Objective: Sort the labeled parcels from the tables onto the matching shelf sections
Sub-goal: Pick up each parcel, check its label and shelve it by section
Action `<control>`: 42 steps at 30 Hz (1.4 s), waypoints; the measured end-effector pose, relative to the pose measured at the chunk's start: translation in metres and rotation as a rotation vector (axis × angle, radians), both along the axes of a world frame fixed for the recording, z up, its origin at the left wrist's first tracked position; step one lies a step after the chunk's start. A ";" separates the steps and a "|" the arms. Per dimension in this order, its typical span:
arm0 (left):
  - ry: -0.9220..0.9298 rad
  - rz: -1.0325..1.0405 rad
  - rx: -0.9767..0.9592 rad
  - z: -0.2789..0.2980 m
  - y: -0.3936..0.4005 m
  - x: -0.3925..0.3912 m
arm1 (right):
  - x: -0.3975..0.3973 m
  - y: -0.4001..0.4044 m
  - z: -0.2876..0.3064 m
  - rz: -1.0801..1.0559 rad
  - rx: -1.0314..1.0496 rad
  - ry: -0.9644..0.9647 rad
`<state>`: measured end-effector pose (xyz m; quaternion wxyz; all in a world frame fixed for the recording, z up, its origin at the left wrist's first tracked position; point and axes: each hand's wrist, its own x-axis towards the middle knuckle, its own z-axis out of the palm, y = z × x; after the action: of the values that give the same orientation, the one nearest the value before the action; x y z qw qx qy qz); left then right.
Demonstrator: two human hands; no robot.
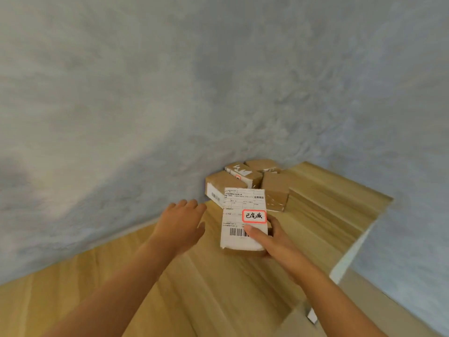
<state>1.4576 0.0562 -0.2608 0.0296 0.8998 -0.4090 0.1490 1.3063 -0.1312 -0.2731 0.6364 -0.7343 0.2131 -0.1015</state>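
Right hand: the right hand (272,242) grasps a small brown cardboard parcel (244,222) from its near right corner, thumb pressed flat on the barcode; the parcel is held just above the light wooden table (218,288)
Parcel label: a white shipping label (243,210) covers its top; a red-bordered sticker (254,216) with handwritten characters sits at the label's right side
Left hand: the left hand (181,222) is released, fingers straight and spread, palm down, just left of the parcel, not touching it
Corner stack: four brown cardboard boxes (245,181) huddle together on the table against the grey-blue textured wall (170,93), just beyond the held parcel
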 end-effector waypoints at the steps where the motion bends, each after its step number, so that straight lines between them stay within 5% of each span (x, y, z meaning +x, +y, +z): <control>1: -0.016 -0.042 -0.012 0.003 -0.012 -0.008 | -0.014 -0.008 0.003 -0.027 -0.001 0.000; 8: -0.125 -0.295 -0.057 0.033 -0.111 -0.105 | -0.148 -0.074 0.015 -0.205 -0.023 -0.018; 22: -0.130 -0.607 -0.088 0.064 -0.331 -0.432 | -0.515 -0.223 0.036 -0.571 -0.080 -0.039; 42: -0.203 -1.075 -0.237 0.115 -0.681 -0.764 | -0.847 -0.456 0.100 -0.988 -0.214 -0.019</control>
<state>0.6934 -0.6248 -0.1453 0.1627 0.5363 -0.7914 0.2440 0.4592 -0.5867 -0.1732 0.4356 -0.6060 0.5178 -0.4183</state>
